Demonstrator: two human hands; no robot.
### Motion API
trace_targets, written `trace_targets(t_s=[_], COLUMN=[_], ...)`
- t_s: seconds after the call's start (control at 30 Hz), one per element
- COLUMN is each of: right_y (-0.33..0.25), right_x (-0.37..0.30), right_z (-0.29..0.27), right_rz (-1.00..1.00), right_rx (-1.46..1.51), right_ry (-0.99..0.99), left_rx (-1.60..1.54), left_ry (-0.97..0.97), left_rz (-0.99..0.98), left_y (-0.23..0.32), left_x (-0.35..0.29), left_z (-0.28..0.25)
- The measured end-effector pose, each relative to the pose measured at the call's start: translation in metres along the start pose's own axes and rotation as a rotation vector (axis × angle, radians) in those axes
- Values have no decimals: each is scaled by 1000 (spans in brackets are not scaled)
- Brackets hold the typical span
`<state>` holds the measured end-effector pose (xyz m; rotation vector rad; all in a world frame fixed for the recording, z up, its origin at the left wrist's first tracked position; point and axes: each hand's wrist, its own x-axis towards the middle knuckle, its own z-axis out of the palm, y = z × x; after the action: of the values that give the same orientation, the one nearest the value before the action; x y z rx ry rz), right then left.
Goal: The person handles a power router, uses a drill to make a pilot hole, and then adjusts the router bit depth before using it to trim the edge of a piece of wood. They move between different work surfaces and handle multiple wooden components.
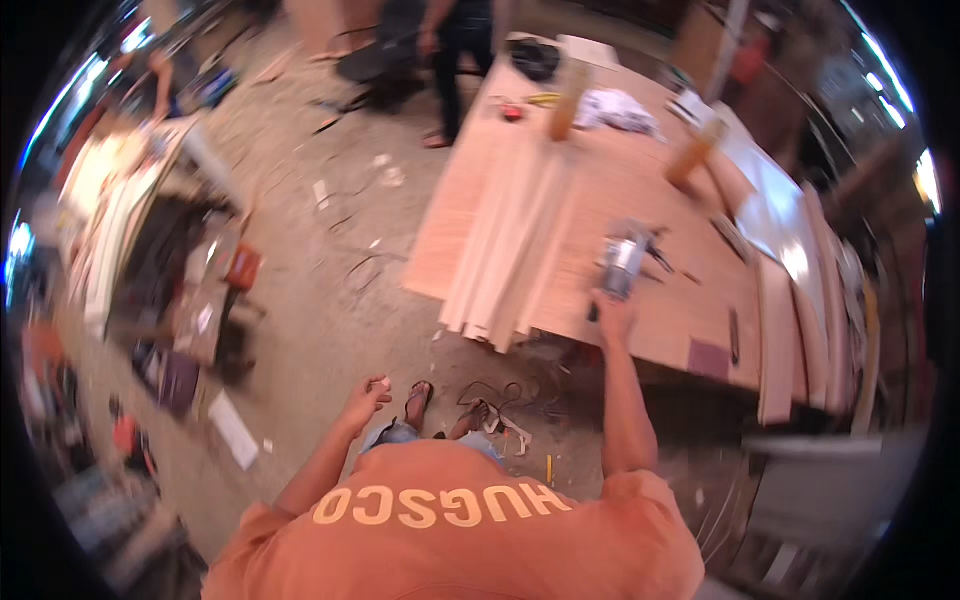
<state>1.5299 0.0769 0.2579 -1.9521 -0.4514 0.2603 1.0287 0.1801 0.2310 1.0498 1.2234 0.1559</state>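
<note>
1. Desk [690, 300]: lg., wood-topped, in front of person.
2. Wood strips [510, 240]: several, lengthwise on L half of desk, near ends overhanging edge.
3. White cloth [617, 112]: crumpled, far end of desk.
4. Power tool [624, 262]: grey, blurred, R of strips, on or just over desk; contact unclear.
5. R hand [613, 312]: grasping tool's near end.
6. L hand [370, 396]: over floor, fingers part-curled; can't tell if anything's held.
</note>
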Motion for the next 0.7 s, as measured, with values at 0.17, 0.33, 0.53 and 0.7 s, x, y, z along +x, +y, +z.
trace_targets(t_s=[0.17, 0.33, 0.53, 0.7], right_y=[29, 23, 60, 20], right_x=[45, 79, 98, 75], right_z=[-2, 18, 24, 43], right_rz=[229, -17, -94, -82], right_rx=[361, -87, -132, -293], right_ry=[-49, 35, 107, -7], left_rx=[174, 400, 167, 255], left_ry=[493, 477, 523, 392], left_rz=[-107, -217, -169, 93], left_y=[-125, -213, -220, -262], left_x=[-15, -69, -59, 3], left_z=[-61, -88, -98, -143])
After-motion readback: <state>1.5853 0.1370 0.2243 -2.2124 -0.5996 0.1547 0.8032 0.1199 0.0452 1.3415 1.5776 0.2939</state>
